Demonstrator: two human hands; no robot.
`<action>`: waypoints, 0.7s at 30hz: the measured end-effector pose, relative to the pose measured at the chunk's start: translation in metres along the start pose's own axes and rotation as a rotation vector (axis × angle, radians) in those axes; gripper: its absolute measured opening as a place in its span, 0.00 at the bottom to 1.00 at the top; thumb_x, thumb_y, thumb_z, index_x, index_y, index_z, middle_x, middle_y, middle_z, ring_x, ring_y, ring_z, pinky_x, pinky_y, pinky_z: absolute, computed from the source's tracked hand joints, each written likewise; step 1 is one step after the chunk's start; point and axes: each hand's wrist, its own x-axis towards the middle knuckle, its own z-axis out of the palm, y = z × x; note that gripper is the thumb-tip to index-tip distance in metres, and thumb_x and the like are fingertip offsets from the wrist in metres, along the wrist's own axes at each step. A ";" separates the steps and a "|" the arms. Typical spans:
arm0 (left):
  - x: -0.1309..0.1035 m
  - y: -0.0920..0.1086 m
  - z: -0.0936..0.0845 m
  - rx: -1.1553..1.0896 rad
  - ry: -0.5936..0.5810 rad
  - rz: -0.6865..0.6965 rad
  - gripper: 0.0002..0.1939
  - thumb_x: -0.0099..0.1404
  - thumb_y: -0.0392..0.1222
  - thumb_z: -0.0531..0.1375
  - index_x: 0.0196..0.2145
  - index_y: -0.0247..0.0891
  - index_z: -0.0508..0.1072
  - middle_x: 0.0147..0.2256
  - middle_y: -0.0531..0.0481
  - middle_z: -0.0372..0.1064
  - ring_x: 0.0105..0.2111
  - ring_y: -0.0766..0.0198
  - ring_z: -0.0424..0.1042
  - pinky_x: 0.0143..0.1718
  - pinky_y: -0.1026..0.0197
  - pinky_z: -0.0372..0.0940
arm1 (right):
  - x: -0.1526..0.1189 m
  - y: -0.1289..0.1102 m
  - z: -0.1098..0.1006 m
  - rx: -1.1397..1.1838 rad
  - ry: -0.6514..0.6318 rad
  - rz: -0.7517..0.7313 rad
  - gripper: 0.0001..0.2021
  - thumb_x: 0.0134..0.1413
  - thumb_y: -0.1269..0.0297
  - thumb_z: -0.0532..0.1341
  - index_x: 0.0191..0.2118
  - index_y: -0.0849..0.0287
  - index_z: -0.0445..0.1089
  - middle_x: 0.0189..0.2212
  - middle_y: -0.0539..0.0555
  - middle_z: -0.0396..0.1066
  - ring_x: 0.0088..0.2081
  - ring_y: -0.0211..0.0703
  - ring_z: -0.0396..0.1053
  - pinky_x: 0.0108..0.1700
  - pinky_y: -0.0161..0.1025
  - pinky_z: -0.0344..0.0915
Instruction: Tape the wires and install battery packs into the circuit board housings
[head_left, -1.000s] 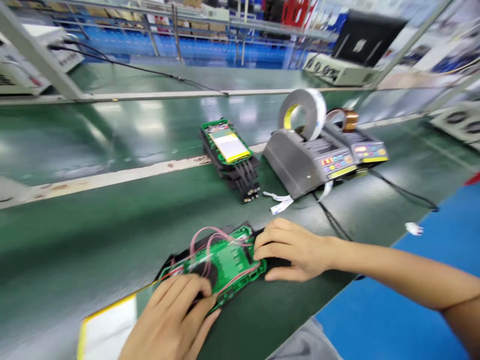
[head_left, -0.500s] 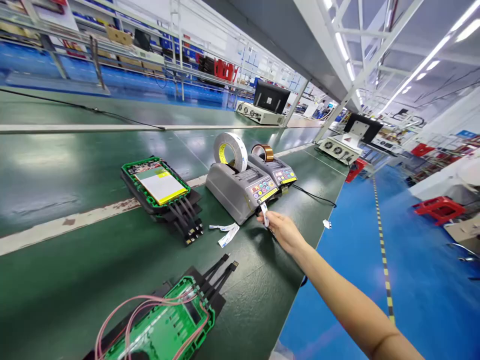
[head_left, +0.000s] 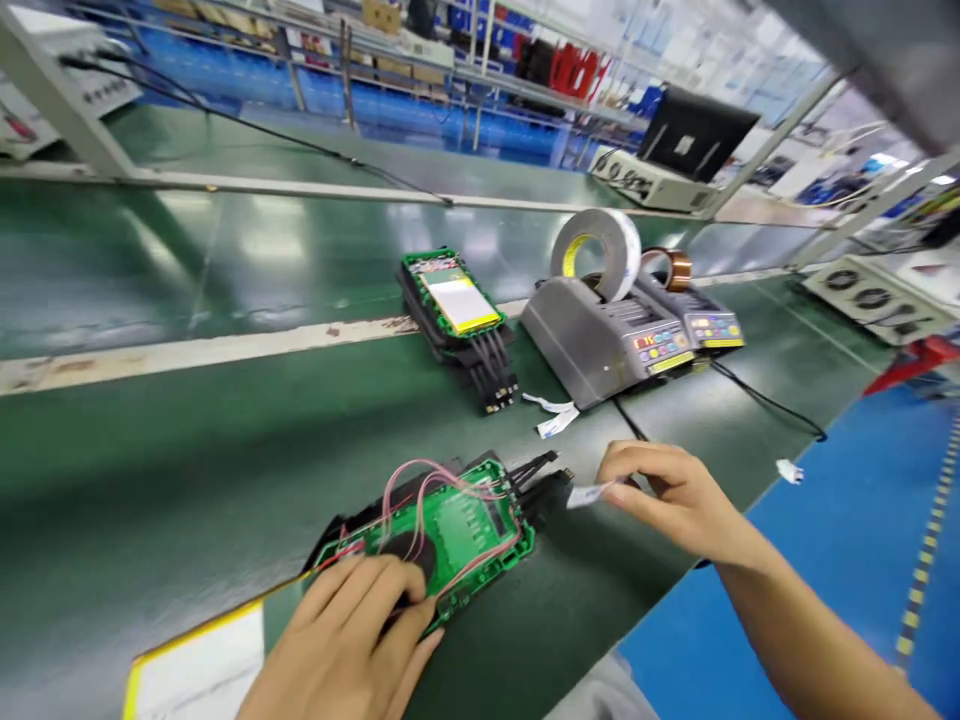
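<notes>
Between the thumb and fingers of my right hand is a white tape strip, its free end close to the black plugs of a green circuit housing. My left hand rests on the housing's near side with fingers curled; what they grip, if anything, is hidden. Pink wires arch over the housing. A yellow-edged white battery pack lies by my left hand. Farther back sits a second green housing with its own battery and black cables.
A grey tape dispenser holds a white roll; another dispenser carries an amber roll. Loose tape strips lie before them. A black cable runs right. The bench drops to a blue floor at right.
My right hand has left the dispenser with the tape strip and moved toward the near housing. My left hand has come into view on that housing. The view has shifted left, and the battery pack now shows.
</notes>
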 end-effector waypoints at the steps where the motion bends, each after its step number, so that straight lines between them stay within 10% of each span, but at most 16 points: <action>1: 0.002 0.001 -0.004 0.002 -0.055 -0.020 0.11 0.66 0.37 0.52 0.31 0.43 0.73 0.32 0.56 0.67 0.34 0.65 0.65 0.45 0.60 0.52 | 0.017 -0.012 0.002 0.005 -0.187 -0.119 0.05 0.59 0.68 0.61 0.33 0.62 0.72 0.27 0.50 0.67 0.28 0.32 0.61 0.30 0.31 0.55; 4: 0.004 0.005 -0.012 -0.002 -0.118 -0.064 0.08 0.65 0.37 0.54 0.33 0.42 0.74 0.33 0.55 0.66 0.35 0.64 0.63 0.46 0.59 0.51 | 0.072 -0.044 0.019 -0.043 -0.709 -0.345 0.06 0.58 0.65 0.63 0.34 0.64 0.71 0.27 0.49 0.67 0.29 0.30 0.62 0.31 0.29 0.56; 8: -0.001 0.008 -0.011 -0.037 -0.118 -0.059 0.12 0.69 0.38 0.51 0.32 0.39 0.74 0.33 0.53 0.65 0.35 0.62 0.62 0.44 0.57 0.51 | 0.121 -0.071 0.050 -0.561 -1.037 -0.391 0.12 0.56 0.56 0.63 0.33 0.60 0.71 0.27 0.48 0.69 0.29 0.34 0.63 0.27 0.34 0.49; 21: -0.003 0.014 -0.003 -0.022 -0.056 -0.100 0.21 0.73 0.38 0.44 0.29 0.36 0.73 0.30 0.48 0.63 0.34 0.60 0.61 0.44 0.52 0.51 | 0.119 -0.081 0.085 -0.991 -1.077 -0.500 0.11 0.59 0.57 0.61 0.36 0.61 0.71 0.29 0.51 0.69 0.29 0.41 0.66 0.22 0.37 0.40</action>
